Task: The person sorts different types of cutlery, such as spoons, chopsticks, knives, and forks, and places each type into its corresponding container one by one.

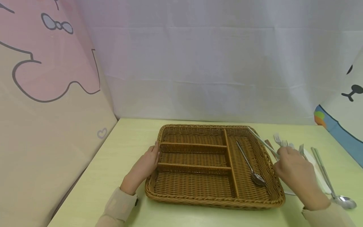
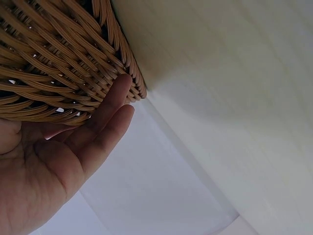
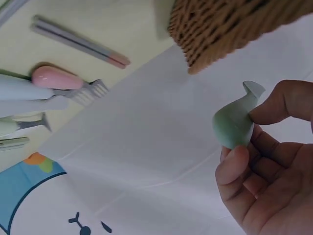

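Note:
A brown wicker tray [image 1: 232,171] with several compartments sits on the table. My left hand [image 1: 147,162] rests against its left side. In the left wrist view its fingers [image 2: 110,103] lie nearly straight along the woven outer wall. A metal spoon [image 1: 257,179] lies in the tray's long right compartment. Just beyond the tray's right rim, my right hand [image 1: 296,168] pinches a slim utensil with a mint-green handle [image 3: 232,125]. It slants up and left over the rim. A small metal part shows past the thumb, but the utensil's kind cannot be told.
Forks [image 1: 278,139], one with a pink handle [image 3: 56,77], lie near the right hand beside a white plate-like edge [image 1: 314,165], partly covered. Wooden-ended chopsticks [image 3: 80,41] lie close to the tray. Farther right rests a long metal spoon [image 1: 344,201]. Curtains [image 1: 193,63] enclose the table.

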Demonstrator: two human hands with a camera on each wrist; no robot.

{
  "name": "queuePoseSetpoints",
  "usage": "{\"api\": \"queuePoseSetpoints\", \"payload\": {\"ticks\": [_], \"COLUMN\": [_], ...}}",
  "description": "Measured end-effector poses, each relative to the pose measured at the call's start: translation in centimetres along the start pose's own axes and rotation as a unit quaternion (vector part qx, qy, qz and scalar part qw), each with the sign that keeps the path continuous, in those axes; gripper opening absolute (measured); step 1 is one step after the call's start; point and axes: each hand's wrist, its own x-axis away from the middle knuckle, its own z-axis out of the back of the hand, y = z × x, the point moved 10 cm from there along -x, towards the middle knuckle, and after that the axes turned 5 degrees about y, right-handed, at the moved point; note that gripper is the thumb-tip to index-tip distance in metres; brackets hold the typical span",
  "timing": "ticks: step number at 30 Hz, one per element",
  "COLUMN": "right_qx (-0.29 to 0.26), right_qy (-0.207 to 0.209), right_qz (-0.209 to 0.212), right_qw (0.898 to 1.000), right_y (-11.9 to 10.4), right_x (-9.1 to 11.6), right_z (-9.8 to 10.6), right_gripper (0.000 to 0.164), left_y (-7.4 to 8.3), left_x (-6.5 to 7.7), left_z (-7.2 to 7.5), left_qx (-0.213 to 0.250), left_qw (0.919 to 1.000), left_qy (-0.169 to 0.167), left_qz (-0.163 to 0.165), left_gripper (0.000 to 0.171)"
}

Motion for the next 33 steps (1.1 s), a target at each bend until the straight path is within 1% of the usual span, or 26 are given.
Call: {"api": "queuePoseSetpoints", "payload": {"ticks": [1,4,7,8,16,17,22,25,30,33], "right_qx": [0.003,0.014,0.019,0.019,0.029,0.032,0.031,0.029,0.027,0.028], "right_qy": [0.018,0.059,0.071,0.066,0.075,0.073,0.11,0.124,0.123,0.113], "right_qz": [0.017,0.052,0.068,0.066,0.118,0.119,0.168,0.203,0.238,0.247], "right_qw": [1.0,0.997,0.995,0.995,0.99,0.99,0.979,0.971,0.963,0.962], "right_y": [-0.7,-2.3,-3.5,-3.7,-6.7,-7.0,-9.2,-10.5,-12.4,-13.4], "right_x": [-0.1,-0.1,-0.1,-0.1,0.1,0.2,0.8,1.2,1.6,1.9], "right_z": [0.4,1.3,1.6,1.5,1.5,1.5,2.1,2.3,2.2,2.0], "right_gripper": [0.018,0.015,0.013,0.013,0.022,0.023,0.021,0.017,0.022,0.027], "left_y": [0.0,0.1,0.1,0.1,0.0,-0.1,-0.2,-0.2,-0.1,-0.2], "left_x": [0.0,0.1,0.1,0.1,0.0,0.0,0.0,0.0,0.0,0.0], "left_z": [0.0,0.0,0.0,0.0,-0.1,-0.1,-0.2,-0.2,-0.2,-0.1], "left_qx": [0.0,0.001,0.002,0.003,0.005,0.005,0.006,0.005,0.008,0.011], "left_qw": [1.0,1.0,1.0,1.0,1.0,1.0,1.0,1.0,1.0,0.9999], "left_qy": [0.0,0.002,0.001,0.001,-0.003,-0.003,-0.003,-0.001,-0.002,-0.005], "left_qz": [0.0,-0.003,-0.003,-0.003,-0.003,-0.003,0.0,-0.002,-0.001,0.003], "left_gripper": [0.05,0.05,0.05,0.05,0.05,0.05,0.05,0.05,0.05,0.051]}}
